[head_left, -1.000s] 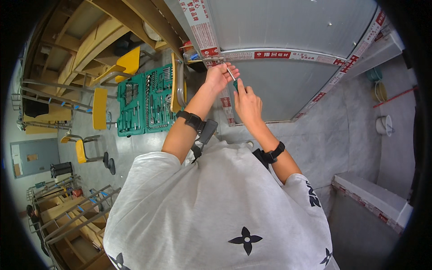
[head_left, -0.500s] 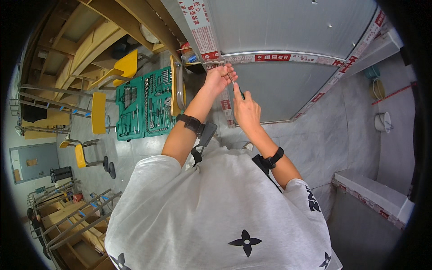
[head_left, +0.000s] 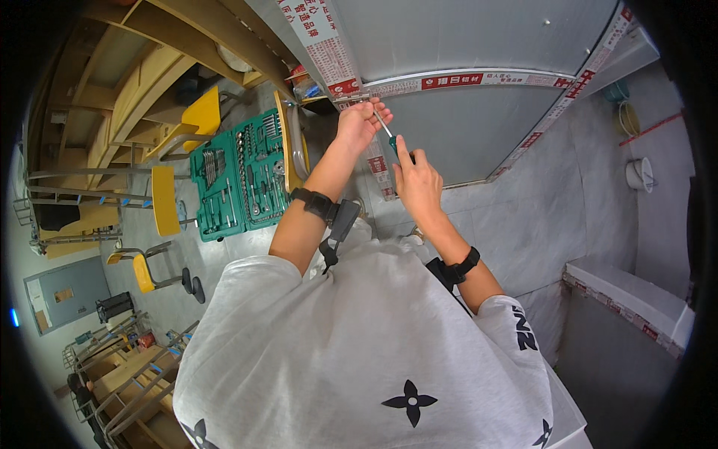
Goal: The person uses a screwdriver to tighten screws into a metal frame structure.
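Observation:
My right hand (head_left: 420, 185) is closed on a screwdriver (head_left: 394, 144) with a dark green handle, the index finger lying along it. The thin shaft slants up and left toward the fingertips of my left hand (head_left: 359, 126). Those fingers are curled in a pinch around the tip, and whatever they hold there is hidden. Just beyond them, a small silver metal piece (head_left: 353, 98), perhaps a hinge, lies on the corner of a metal frame (head_left: 404, 87) covered in red and white film. Grey panels (head_left: 456, 142) fill this frame.
A green tool case (head_left: 241, 179) lies spread on the floor at left with sockets and wrenches. Yellow chairs (head_left: 164, 200) and wooden furniture (head_left: 120, 90) crowd that side. A white bucket (head_left: 639, 174) stands at the right, near a low white-topped block (head_left: 628, 292).
My right hand has drawn slightly back and to the right, showing more of the screwdriver's shaft and handle. My left hand stays at the frame corner. The whole view has shifted a little.

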Available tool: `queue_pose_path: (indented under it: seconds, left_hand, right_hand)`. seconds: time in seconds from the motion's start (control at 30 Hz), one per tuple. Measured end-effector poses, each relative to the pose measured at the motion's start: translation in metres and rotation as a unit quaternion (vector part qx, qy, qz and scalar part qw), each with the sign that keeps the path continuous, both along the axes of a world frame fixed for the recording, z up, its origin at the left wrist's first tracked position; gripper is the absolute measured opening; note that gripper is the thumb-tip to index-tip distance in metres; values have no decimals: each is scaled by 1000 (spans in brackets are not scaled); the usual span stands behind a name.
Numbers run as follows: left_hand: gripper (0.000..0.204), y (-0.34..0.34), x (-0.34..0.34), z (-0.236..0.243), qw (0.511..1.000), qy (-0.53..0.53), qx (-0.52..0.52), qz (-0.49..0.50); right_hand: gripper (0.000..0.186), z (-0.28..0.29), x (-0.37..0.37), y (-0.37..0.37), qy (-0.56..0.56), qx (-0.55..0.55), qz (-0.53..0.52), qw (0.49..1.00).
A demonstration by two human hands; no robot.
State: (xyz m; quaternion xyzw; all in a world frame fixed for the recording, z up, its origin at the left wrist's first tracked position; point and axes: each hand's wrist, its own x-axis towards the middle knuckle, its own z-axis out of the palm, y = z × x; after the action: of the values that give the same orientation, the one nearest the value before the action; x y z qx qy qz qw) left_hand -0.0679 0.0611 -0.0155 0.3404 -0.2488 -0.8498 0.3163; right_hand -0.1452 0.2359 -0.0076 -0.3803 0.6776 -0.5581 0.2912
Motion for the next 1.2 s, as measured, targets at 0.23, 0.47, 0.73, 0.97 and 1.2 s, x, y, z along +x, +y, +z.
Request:
queue_pose_path:
  seconds: [0.23, 0.47, 0.73, 0.97, 1.2]
  left_hand:
    - [19, 3, -2, 11, 997, 65, 42, -7]
    - [19, 0, -4, 7, 1000, 0, 15, 8]
    - [23, 3, 8, 18, 992, 90, 20, -81]
    - [18, 2, -1, 15, 998, -39, -5, -53]
    - [21, 8, 1, 12, 999, 0, -11, -50]
  right_hand:
    - [39, -2, -18, -11, -66, -79, 13, 995]
    - [40, 32, -11, 1, -194, 56, 27, 979]
    - [44, 24, -23, -4, -94, -8, 37, 995]
    - [46, 34, -17, 7, 221, 4, -11, 975]
    - [41, 24, -13, 5, 21, -39, -23, 999]
